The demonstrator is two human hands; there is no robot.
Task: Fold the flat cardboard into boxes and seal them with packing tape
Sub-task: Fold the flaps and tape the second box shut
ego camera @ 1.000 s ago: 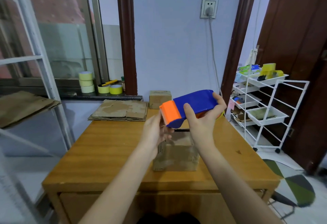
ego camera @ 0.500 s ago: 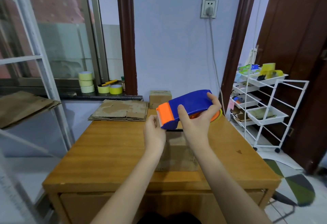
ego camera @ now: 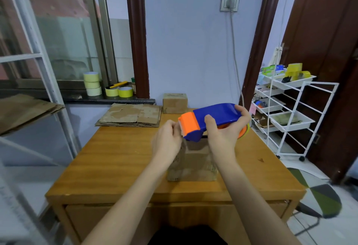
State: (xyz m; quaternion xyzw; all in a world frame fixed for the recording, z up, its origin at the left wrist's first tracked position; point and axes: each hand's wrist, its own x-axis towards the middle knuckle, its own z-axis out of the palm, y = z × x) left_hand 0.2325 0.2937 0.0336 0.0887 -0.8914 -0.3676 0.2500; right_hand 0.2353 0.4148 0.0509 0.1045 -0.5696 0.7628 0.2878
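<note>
Since a second ago the dispenser point(ego camera: 215, 120) has been lowered a little and shifted left, toward the left hand point(ego camera: 168, 139). Nearest, the box point(ego camera: 193, 162) stands on the tabletop point(ego camera: 116, 159), partly hidden behind both hands. Above it, the dispenser is gripped by the right hand point(ego camera: 225, 131), fingers curled round its blue body. The left fingers are bent at the orange blade end; whether tape is pinched cannot be told. The tape end should be pulled out straight before it is pressed on the box. Farther back, flat cardboard point(ego camera: 131, 116) is stacked.
</note>
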